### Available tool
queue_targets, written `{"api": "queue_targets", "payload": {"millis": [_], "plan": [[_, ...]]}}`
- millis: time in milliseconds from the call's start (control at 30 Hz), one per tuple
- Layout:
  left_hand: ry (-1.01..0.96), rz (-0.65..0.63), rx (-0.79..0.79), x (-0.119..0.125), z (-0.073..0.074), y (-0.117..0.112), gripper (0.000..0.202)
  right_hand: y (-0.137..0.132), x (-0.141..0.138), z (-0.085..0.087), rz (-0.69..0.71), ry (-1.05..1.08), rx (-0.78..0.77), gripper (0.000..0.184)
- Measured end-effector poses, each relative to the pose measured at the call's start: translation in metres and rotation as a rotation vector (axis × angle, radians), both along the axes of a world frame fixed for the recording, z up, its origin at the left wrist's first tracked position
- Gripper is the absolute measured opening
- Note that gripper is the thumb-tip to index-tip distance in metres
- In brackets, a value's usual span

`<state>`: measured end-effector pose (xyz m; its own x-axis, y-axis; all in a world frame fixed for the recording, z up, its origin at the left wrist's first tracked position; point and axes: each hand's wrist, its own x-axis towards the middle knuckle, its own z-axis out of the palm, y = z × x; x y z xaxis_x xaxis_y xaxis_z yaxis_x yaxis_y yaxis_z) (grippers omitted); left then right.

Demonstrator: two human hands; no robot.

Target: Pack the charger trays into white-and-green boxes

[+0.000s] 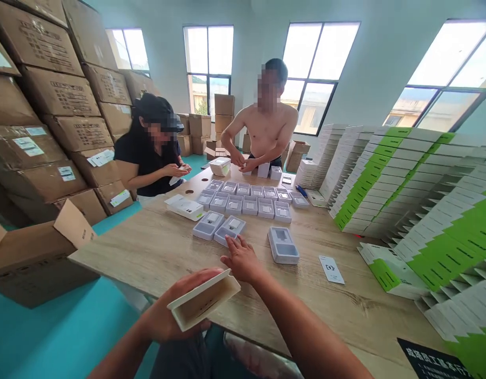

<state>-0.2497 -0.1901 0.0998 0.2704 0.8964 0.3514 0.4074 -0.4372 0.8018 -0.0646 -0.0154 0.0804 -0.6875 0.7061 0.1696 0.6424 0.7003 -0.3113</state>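
My left hand [175,310] grips an open white box sleeve [203,300], held over the near edge of the wooden table [148,252]. My right hand [240,258] reaches forward over the table, fingers stretched out, its tips at a grey plastic tray [230,230] with a small white part in it. A second tray like it [208,225] lies just left, and an empty tray [283,245] lies to the right.
Several more filled trays [251,199] stand in rows mid-table. Two people work at the far end. Stacks of white and green flat boxes [424,200] fill the right side. Brown cartons [49,105] pile up at left. A small card [331,269] lies near my right arm.
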Motion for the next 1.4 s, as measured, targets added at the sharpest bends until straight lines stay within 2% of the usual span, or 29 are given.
{"api": "queue_targets", "payload": {"millis": [67, 167, 233, 300, 367, 400, 500, 633, 700, 800, 900, 1033, 1167, 1200, 1300, 1333, 1367, 1400], "plan": [[0.075, -0.021, 0.016, -0.007, 0.007, -0.002, 0.080, -0.011, 0.006, -0.003, -0.041, -0.027, 0.020, 0.060], [0.141, 0.009, 0.002, -0.011, 0.014, -0.002, 0.082, -0.037, 0.035, -0.013, -0.109, -0.049, 0.045, 0.056], [0.157, 0.027, 0.010, -0.011, 0.013, 0.002, 0.085, -0.056, 0.053, -0.022, -0.161, -0.028, 0.091, 0.048], [0.175, 0.008, 0.030, -0.009, 0.008, 0.008, 0.090, -0.071, 0.065, -0.030, -0.202, 0.026, 0.135, 0.030], [0.200, -0.028, 0.064, -0.008, 0.004, 0.015, 0.097, -0.083, 0.075, -0.033, -0.212, 0.099, 0.135, 0.017], [0.216, -0.047, 0.076, -0.008, 0.003, 0.018, 0.100, -0.088, 0.081, -0.031, -0.203, 0.139, 0.117, 0.016], [0.244, -0.095, 0.089, -0.009, 0.004, 0.025, 0.104, -0.102, 0.115, -0.007, -0.126, 0.248, 0.083, 0.024], [0.264, -0.097, 0.032, -0.007, 0.010, 0.030, 0.103, -0.123, 0.172, 0.060, 0.071, 0.282, 0.188, 0.068], [0.297, -0.103, 0.004, -0.004, 0.012, 0.033, 0.104, -0.131, 0.186, 0.091, 0.143, 0.266, 0.207, 0.079], [0.356, -0.127, -0.003, 0.004, 0.015, 0.038, 0.107, -0.138, 0.183, 0.118, 0.158, 0.225, 0.256, 0.083], [0.388, -0.103, 0.031, 0.010, 0.021, 0.041, 0.108, -0.136, 0.169, 0.123, 0.132, 0.201, 0.342, 0.076], [0.437, -0.032, 0.114, 0.015, 0.031, 0.040, 0.101, -0.136, 0.159, 0.120, 0.134, 0.202, 0.351, 0.075], [0.483, -0.072, 0.149, 0.025, 0.036, 0.039, 0.100, -0.141, 0.141, 0.114, 0.086, 0.239, 0.159, 0.074], [0.469, -0.084, 0.144, 0.029, 0.037, 0.039, 0.101, -0.141, 0.134, 0.110, 0.061, 0.287, 0.137, 0.080], [0.304, -0.114, 0.084, 0.040, 0.037, 0.038, 0.101, -0.134, 0.117, 0.096, 0.021, 0.533, 0.192, 0.120], [0.203, -0.142, 0.046, 0.044, 0.038, 0.038, 0.097, -0.131, 0.115, 0.091, 0.024, 0.607, 0.190, 0.128], [0.101, -0.187, 0.001, 0.048, 0.040, 0.037, 0.090, -0.127, 0.115, 0.086, 0.031, 0.652, 0.148, 0.126], [0.016, -0.243, -0.037, 0.053, 0.041, 0.037, 0.081, -0.124, 0.116, 0.081, 0.040, 0.671, 0.073, 0.117]]}}
